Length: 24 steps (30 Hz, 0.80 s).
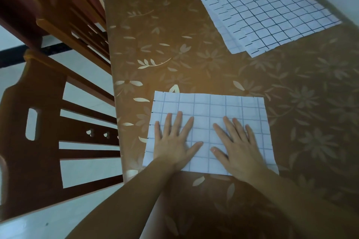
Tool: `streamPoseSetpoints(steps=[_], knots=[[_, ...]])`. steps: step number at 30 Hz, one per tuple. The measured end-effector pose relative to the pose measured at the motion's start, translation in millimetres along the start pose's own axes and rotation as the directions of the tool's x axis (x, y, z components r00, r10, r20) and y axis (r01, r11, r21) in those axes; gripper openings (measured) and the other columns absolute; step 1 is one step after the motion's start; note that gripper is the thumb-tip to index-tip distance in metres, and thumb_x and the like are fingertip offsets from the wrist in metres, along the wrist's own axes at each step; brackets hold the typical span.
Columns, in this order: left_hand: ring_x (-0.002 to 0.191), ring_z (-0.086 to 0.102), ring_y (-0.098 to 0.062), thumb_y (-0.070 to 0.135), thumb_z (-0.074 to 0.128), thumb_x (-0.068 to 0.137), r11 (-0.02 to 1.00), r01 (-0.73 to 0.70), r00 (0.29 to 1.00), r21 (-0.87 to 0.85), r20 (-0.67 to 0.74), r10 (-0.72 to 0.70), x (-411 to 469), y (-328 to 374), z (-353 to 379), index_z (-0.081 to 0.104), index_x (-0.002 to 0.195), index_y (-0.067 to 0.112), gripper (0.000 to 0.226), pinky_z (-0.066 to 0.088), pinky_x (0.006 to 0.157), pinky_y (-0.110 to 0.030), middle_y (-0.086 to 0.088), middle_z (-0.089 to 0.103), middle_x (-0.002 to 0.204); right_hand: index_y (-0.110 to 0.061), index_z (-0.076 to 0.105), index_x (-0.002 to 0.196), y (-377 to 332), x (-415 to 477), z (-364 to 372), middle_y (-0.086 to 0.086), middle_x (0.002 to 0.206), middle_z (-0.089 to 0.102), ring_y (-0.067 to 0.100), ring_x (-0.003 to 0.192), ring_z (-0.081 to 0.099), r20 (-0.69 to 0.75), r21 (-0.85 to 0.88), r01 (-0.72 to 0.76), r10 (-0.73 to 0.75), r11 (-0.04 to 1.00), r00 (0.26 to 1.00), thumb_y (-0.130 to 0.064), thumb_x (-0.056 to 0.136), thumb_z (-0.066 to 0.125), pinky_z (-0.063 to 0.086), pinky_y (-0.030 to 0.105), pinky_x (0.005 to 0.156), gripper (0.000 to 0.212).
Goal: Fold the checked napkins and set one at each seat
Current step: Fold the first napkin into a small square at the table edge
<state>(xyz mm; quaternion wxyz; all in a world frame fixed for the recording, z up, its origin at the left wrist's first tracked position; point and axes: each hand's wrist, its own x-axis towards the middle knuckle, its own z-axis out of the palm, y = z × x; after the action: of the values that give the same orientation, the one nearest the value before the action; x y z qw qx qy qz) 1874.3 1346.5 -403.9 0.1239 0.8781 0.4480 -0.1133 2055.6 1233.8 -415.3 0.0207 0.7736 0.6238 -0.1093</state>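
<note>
Both hands, left hand (174,141) and right hand (236,145), lie flat with fingers spread, pressing the folded napkin (209,108) onto the bench (194,68). Beyond the fingertips, well apart, the unfolded napkins (272,11) wait. Early stage; none looks placed at a seat yet.

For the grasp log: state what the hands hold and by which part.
Nothing is gripped: the left hand and right hand press flat on the middle of the near napkin.

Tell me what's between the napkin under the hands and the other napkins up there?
Only bare flowered tablecloth lies between the near napkin and the far pile, seen in the head view.
</note>
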Motion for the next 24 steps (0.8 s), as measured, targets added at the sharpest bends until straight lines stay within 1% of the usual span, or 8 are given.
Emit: streamPoseSetpoints(steps=[4,8,10,13,16,18,21,24], knots=[[0.144,-0.030,-0.024,0.080,0.006,0.084,1.000,0.022,1.000,-0.010,-0.007,-0.022,0,-2,2,-0.019,0.148,0.044,0.078,-0.013,0.116,-0.057,0.007,-0.026,0.159,-0.033,0.011,0.154,8,2,-3,0.000,0.163,0.004,0.022,0.149,-0.001,0.008,-0.027,-0.006,0.006,1.000,1.000,-0.071,0.090,0.000,-0.004,0.046,0.117,0.076],[0.144,-0.031,-0.023,0.080,0.005,0.084,0.999,0.037,0.999,-0.009,-0.025,-0.037,-2,-9,4,-0.018,0.148,0.044,0.078,-0.015,0.116,-0.054,0.007,-0.026,0.159,-0.033,0.011,0.154,13,3,0,-0.002,0.163,0.002,0.019,0.149,-0.005,0.016,-0.053,-0.006,0.006,0.999,1.000,-0.072,0.091,0.007,-0.007,0.044,0.117,0.074],[0.143,-0.032,-0.021,0.079,0.005,0.085,0.999,0.043,0.999,-0.017,-0.029,-0.043,-4,-10,4,-0.016,0.150,0.043,0.077,-0.016,0.116,-0.053,0.007,-0.026,0.159,-0.033,0.014,0.154,14,3,0,-0.001,0.162,0.004,0.019,0.149,-0.003,0.010,-0.059,-0.010,0.011,0.998,1.000,-0.071,0.091,0.011,-0.004,0.045,0.118,0.073],[0.143,-0.031,-0.022,0.078,0.008,0.086,0.999,0.040,0.998,-0.028,-0.040,-0.041,-4,-10,2,-0.013,0.151,0.041,0.078,-0.019,0.115,-0.052,0.006,-0.025,0.159,-0.032,0.014,0.154,14,3,0,-0.001,0.162,0.005,0.020,0.149,-0.001,0.008,-0.059,-0.005,0.005,0.998,1.000,-0.071,0.091,0.011,-0.001,0.047,0.118,0.073],[0.147,-0.024,-0.023,0.072,0.014,0.091,0.997,-0.067,0.993,-0.035,-0.096,0.064,-5,-1,-2,-0.007,0.152,0.041,0.072,-0.019,0.115,-0.050,0.006,-0.018,0.161,-0.031,0.015,0.154,14,3,-2,0.000,0.163,0.007,0.020,0.150,0.001,0.006,-0.060,0.005,-0.005,0.998,1.000,-0.070,0.091,0.010,0.001,0.047,0.119,0.074],[0.148,-0.021,-0.024,0.069,0.014,0.093,0.991,-0.130,0.987,-0.041,-0.101,0.125,-6,9,0,-0.006,0.152,0.043,0.068,-0.019,0.115,-0.051,0.007,-0.015,0.162,-0.030,0.015,0.154,14,2,-2,0.000,0.163,0.008,0.021,0.150,0.002,0.006,-0.053,0.015,-0.014,0.998,1.000,-0.069,0.092,0.011,0.004,0.048,0.119,0.074],[0.148,-0.021,-0.024,0.069,0.010,0.092,0.997,-0.066,0.995,-0.029,-0.079,0.064,-7,14,8,-0.008,0.152,0.042,0.068,-0.015,0.117,-0.053,0.007,-0.012,0.163,-0.030,0.015,0.154,14,2,-2,0.001,0.163,0.008,0.021,0.150,0.003,0.006,-0.044,0.021,-0.021,0.999,1.000,-0.069,0.091,0.010,0.005,0.049,0.119,0.074],[0.147,-0.022,-0.022,0.071,0.007,0.090,0.999,0.004,0.997,-0.042,-0.079,-0.007,-9,8,10,-0.009,0.152,0.042,0.069,-0.014,0.117,-0.051,0.007,-0.013,0.162,-0.030,0.013,0.154,15,2,-2,0.000,0.163,0.005,0.019,0.150,-0.001,0.005,-0.046,0.030,-0.029,0.998,1.000,-0.069,0.091,0.010,0.001,0.047,0.119,0.074]])
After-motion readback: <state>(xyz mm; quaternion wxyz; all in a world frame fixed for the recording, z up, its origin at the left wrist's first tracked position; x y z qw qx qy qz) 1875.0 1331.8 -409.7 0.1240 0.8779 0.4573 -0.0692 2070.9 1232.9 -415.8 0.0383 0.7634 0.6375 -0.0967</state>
